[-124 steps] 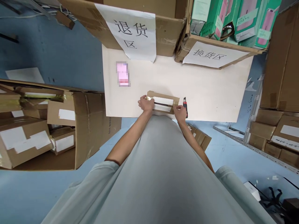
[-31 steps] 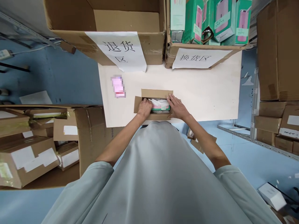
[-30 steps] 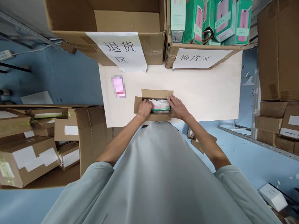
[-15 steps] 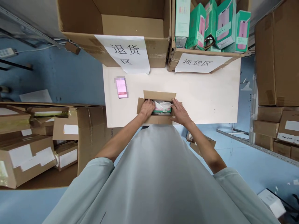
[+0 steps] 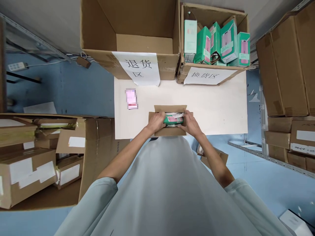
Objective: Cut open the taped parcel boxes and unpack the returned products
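Observation:
A small cardboard box (image 5: 169,131) sits with its flaps folded out at the table's front edge. Inside its opening is a green product box (image 5: 173,120) with a pink picture, and white wrapping (image 5: 177,114) shows along its edges. My left hand (image 5: 157,122) grips the left end of the green box, thumb and fingers curled round it. At the right end, my right hand (image 5: 192,125) pinches the same box between thumb and fingers. The undersides of both grips are hidden by the flaps.
Behind the white table (image 5: 216,108) stand a large open carton (image 5: 169,64) with a paper sign and another carton (image 5: 180,70) of green boxes. A blurred pink item (image 5: 131,98) lies left. Left is a big bin (image 5: 98,154) of parcels; right, stacked cartons (image 5: 278,139).
Both hands have closed in on the ends of the green box, which now shows its pink picture in place of white wrapping on top. The view has shifted slightly.

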Tool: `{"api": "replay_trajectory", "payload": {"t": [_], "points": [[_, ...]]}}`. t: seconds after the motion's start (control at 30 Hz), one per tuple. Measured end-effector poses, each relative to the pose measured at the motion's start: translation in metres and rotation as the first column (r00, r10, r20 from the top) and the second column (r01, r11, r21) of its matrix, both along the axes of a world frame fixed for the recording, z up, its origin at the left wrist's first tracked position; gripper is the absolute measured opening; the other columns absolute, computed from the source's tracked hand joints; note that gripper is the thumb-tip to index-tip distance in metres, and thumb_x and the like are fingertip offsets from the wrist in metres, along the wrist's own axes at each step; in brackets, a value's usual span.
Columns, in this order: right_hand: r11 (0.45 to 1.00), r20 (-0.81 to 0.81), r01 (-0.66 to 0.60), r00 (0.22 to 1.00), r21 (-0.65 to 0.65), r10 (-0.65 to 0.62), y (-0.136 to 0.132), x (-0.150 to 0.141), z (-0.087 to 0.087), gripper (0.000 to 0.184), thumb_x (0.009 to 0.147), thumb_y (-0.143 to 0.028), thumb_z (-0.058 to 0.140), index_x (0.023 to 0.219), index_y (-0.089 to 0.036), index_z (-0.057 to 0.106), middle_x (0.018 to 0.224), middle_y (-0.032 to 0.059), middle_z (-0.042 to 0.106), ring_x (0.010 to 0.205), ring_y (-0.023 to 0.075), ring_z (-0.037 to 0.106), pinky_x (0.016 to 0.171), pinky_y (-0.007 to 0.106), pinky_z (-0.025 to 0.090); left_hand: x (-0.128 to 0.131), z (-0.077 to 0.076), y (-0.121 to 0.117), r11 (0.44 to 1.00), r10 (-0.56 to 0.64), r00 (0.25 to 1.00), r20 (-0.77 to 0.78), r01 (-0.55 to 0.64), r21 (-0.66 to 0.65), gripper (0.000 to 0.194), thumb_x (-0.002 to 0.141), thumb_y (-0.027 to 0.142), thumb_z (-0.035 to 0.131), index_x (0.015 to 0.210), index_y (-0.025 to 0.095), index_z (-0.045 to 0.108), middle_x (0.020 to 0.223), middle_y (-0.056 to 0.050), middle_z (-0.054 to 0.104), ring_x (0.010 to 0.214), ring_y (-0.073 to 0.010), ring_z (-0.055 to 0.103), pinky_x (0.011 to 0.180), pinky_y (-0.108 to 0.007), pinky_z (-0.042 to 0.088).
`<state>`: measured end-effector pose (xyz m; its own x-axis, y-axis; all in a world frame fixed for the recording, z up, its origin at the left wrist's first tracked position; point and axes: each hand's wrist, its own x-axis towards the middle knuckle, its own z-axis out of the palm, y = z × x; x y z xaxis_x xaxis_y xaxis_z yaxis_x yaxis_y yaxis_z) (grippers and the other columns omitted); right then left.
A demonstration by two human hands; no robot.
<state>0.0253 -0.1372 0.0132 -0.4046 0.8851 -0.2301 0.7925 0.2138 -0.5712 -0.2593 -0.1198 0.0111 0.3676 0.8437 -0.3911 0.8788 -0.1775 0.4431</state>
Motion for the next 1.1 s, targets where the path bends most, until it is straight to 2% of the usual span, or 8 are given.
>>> {"api": "replay_trajectory", "payload": {"t": [0.3,0.53,0.73,0.87,0.93,1.0,1.07,1.1], "points": [[0.996,-0.078,0.044,0.996,-0.075,-0.05,-0.017,-0.012,-0.011,0.073,0.095,-0.032,0.086,0.159,-0.018,0.054,0.166,0.0237,0.063,0.156,0.0412,0.061,0.13,0.063,0.052,0.001,0.036,0.008,0.997,-0.066,0.986,0.154,0.069,-0.016,0.034,0.081,0.01,0.074,0.109,0.023,0.059,0.116,-0.013,0.07,0.103,-0.0357,0.073,0.085,-0.043,0.055],[0.993,-0.254,0.03,0.966,-0.113,-0.058,-0.007,-0.029,-0.015,0.111,0.091,-0.04,0.092,0.183,-0.026,0.033,0.173,0.0209,0.058,0.161,0.0442,0.055,0.132,0.067,0.047,-0.022,0.098,0.035,0.991,-0.133,0.941,0.311,0.131,0.028,0.036,0.075,0.012,0.075,0.1,0.026,0.053,0.105,-0.006,0.068,0.088,-0.0272,0.067,0.076,-0.036,0.045],[0.994,-0.405,0.057,0.91,-0.089,-0.088,0.014,-0.034,0.01,0.09,0.085,-0.041,0.092,0.166,-0.024,0.058,0.157,0.0174,0.069,0.147,0.0419,0.066,0.125,0.063,0.053,-0.029,0.151,0.062,0.973,-0.229,0.884,0.407,0.202,0.108,0.036,0.074,0.012,0.075,0.1,0.026,0.053,0.107,-0.004,0.071,0.087,-0.0238,0.065,0.076,-0.033,0.046],[0.962,-0.505,0.231,0.819,-0.145,-0.273,0.018,-0.045,0.03,0.08,0.079,-0.044,0.096,0.151,-0.024,0.068,0.145,0.0146,0.075,0.136,0.039,0.072,0.122,0.06,0.057,-0.022,0.173,0.06,0.975,-0.155,0.817,0.556,0.035,0.219,0.035,0.08,0.016,0.079,0.108,0.025,0.06,0.136,-0.01,0.073,0.12,-0.0306,0.071,0.1,-0.041,0.055],[0.921,-0.591,0.29,0.707,-0.259,-0.389,0.017,-0.052,0.04,0.083,0.079,-0.05,0.097,0.151,-0.025,0.067,0.146,0.0131,0.076,0.133,0.0361,0.074,0.121,0.056,0.059,-0.019,0.173,0.05,0.941,-0.03,0.731,0.682,-0.21,0.267,0.035,0.085,0.022,0.082,0.114,0.025,0.063,0.146,-0.012,0.07,0.132,-0.0315,0.068,0.11,-0.044,0.056],[0.88,-0.669,0.285,0.572,-0.381,-0.475,0.014,-0.057,0.051,0.079,0.081,-0.055,0.097,0.149,-0.027,0.068,0.147,0.0109,0.077,0.132,0.0332,0.076,0.121,0.052,0.06,-0.016,0.163,0.038,0.832,0.147,0.552,0.82,-0.518,0.2,0.037,0.088,0.029,0.084,0.119,0.025,0.064,0.144,-0.012,0.07,0.13,-0.0289,0.069,0.11,-0.043,0.058],[0.835,-0.702,0.238,0.458,-0.496,-0.546,0.009,-0.062,0.061,0.068,0.083,-0.059,0.095,0.139,-0.027,0.074,0.142,0.0085,0.081,0.132,0.0318,0.077,0.121,0.05,0.06,-0.014,0.143,0.027,0.714,0.356,0.282,0.891,-0.697,-0.065,0.043,0.088,0.038,0.086,0.122,0.026,0.063,0.143,-0.012,0.071,0.123,-0.0262,0.073,0.106,-0.041,0.06],[0.805,-0.7,0.203,0.408,-0.557,-0.587,0.006,-0.063,0.066,0.063,0.083,-0.062,0.095,0.132,-0.027,0.076,0.137,0.0079,0.083,0.131,0.032,0.077,0.12,0.05,0.061,-0.012,0.132,0.023,0.689,0.473,0.146,0.869,-0.676,-0.261,0.046,0.087,0.043,0.087,0.123,0.026,0.064,0.141,-0.012,0.073,0.12,-0.0262,0.075,0.104,-0.041,0.062]]}}
